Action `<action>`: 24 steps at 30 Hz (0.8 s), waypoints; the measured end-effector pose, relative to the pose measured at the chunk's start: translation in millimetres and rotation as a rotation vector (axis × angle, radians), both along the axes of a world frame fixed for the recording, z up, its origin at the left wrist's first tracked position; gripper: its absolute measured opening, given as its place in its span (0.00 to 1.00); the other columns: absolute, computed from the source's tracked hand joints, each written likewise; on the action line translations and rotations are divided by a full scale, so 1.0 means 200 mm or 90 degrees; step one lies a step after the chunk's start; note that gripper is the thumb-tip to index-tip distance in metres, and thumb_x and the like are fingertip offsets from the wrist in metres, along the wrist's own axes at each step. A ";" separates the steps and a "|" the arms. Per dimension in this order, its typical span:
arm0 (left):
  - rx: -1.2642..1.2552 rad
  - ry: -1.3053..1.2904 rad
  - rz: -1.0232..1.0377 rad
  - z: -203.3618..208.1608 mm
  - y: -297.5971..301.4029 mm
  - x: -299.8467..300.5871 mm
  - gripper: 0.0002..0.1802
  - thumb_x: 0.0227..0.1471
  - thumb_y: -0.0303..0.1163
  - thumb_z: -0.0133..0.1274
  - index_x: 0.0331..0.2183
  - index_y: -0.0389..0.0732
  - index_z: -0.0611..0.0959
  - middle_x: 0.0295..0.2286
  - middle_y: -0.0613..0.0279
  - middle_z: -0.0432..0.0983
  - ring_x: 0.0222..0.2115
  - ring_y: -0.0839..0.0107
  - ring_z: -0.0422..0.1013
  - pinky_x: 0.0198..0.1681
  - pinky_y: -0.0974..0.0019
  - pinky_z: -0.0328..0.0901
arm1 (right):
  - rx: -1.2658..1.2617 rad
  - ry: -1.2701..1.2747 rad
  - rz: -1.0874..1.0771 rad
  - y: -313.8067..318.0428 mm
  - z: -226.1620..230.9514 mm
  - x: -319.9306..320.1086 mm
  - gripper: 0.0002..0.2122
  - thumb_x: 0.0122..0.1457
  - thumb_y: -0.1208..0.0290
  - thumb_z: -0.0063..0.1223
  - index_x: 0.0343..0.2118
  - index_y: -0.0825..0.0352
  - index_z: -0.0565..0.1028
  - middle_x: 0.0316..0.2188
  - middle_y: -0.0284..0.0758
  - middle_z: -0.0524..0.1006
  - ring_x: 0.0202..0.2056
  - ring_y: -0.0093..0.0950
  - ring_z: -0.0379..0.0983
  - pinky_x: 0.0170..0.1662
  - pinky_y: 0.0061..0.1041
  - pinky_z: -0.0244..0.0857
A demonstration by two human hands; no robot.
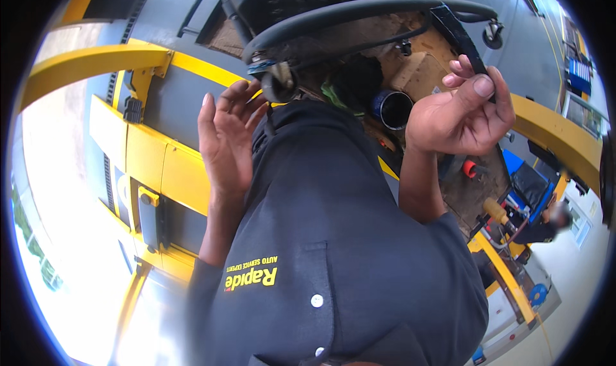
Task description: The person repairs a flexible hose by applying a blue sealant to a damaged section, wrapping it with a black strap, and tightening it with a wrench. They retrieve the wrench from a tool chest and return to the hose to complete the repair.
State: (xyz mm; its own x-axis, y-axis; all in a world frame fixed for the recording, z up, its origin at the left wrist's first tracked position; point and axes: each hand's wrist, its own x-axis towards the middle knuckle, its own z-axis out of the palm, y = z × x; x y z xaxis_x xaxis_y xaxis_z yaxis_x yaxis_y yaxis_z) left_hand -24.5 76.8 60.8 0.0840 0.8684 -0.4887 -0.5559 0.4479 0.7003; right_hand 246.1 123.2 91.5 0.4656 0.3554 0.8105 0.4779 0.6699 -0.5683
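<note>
A black curved tubular frame (359, 8) on small casters spans the top of the head view, beneath a dark panel. From its right part hangs a flat black strip (457, 32) that looks like tape. My right hand (462, 112) pinches the strip's lower end between thumb and fingers, other fingers curled. My left hand (232, 138) is open, palm up and fingers spread, beside the frame's left caster (280, 82). Whether its fingertips touch the caster I cannot tell. Some bluish wrapping (260, 66) shows on the tube above that caster.
Below the frame lie a cardboard box (416, 72), a dark round container with a blue rim (393, 110) and dark cloth (359, 80). A red cylindrical piece (470, 168) lies farther right. Yellow steel structures (186, 177) flank me. Another person (542, 228) is at the far right.
</note>
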 end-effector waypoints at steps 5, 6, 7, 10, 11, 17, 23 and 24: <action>0.022 0.445 -0.272 -0.35 0.01 -0.04 0.16 0.65 0.35 0.50 0.47 0.37 0.84 0.44 0.57 0.83 0.48 0.66 0.76 0.60 0.57 0.62 | -0.094 0.139 -0.136 -0.12 -0.06 0.24 0.08 0.68 0.74 0.55 0.43 0.74 0.75 0.26 0.39 0.80 0.24 0.19 0.74 0.29 0.16 0.70; 0.069 0.500 -0.376 -0.37 0.02 0.00 0.15 0.65 0.33 0.50 0.47 0.38 0.85 0.44 0.57 0.83 0.48 0.65 0.77 0.59 0.59 0.62 | -0.127 0.171 -0.161 -0.16 -0.10 0.27 0.08 0.68 0.73 0.55 0.43 0.74 0.75 0.26 0.38 0.80 0.24 0.19 0.74 0.28 0.16 0.69; 0.119 0.554 -0.480 -0.40 0.02 0.05 0.14 0.64 0.32 0.49 0.46 0.39 0.86 0.44 0.57 0.83 0.47 0.64 0.77 0.58 0.60 0.63 | -0.159 0.202 -0.186 -0.21 -0.14 0.30 0.08 0.68 0.72 0.55 0.43 0.73 0.75 0.26 0.38 0.80 0.25 0.18 0.75 0.28 0.16 0.68; 0.291 0.550 -0.580 -0.45 0.05 0.30 0.15 0.62 0.32 0.52 0.49 0.43 0.85 0.46 0.56 0.81 0.49 0.59 0.75 0.57 0.59 0.65 | -0.316 0.255 -0.226 -0.39 -0.28 0.37 0.08 0.68 0.72 0.55 0.43 0.71 0.76 0.27 0.34 0.80 0.28 0.17 0.75 0.28 0.14 0.65; 0.372 0.582 -0.606 -0.48 0.06 0.38 0.16 0.61 0.33 0.53 0.50 0.44 0.84 0.47 0.56 0.80 0.50 0.58 0.74 0.57 0.58 0.64 | -0.374 0.277 -0.242 -0.47 -0.31 0.39 0.07 0.68 0.72 0.55 0.43 0.71 0.76 0.28 0.33 0.81 0.28 0.17 0.75 0.29 0.14 0.64; 0.655 0.833 -0.629 -0.80 0.11 0.73 0.20 0.58 0.37 0.58 0.52 0.49 0.81 0.55 0.61 0.72 0.56 0.57 0.68 0.58 0.50 0.62 | -0.759 0.129 -0.295 -0.82 -0.60 0.48 0.06 0.64 0.72 0.60 0.39 0.69 0.83 0.27 0.32 0.82 0.27 0.18 0.76 0.34 0.23 0.70; 0.645 0.987 -0.636 -0.87 0.09 0.82 0.14 0.55 0.39 0.61 0.43 0.47 0.83 0.52 0.67 0.74 0.53 0.60 0.70 0.56 0.50 0.63 | -0.752 0.032 -0.208 -0.92 -0.68 0.52 0.07 0.63 0.74 0.57 0.41 0.70 0.81 0.34 0.44 0.83 0.31 0.34 0.82 0.37 0.30 0.73; 0.665 1.008 -0.620 -0.87 0.08 0.82 0.13 0.55 0.39 0.61 0.42 0.47 0.84 0.51 0.68 0.75 0.53 0.61 0.70 0.55 0.50 0.62 | -0.731 0.007 -0.203 -0.93 -0.68 0.53 0.07 0.63 0.75 0.57 0.41 0.70 0.81 0.35 0.45 0.83 0.32 0.35 0.82 0.37 0.31 0.73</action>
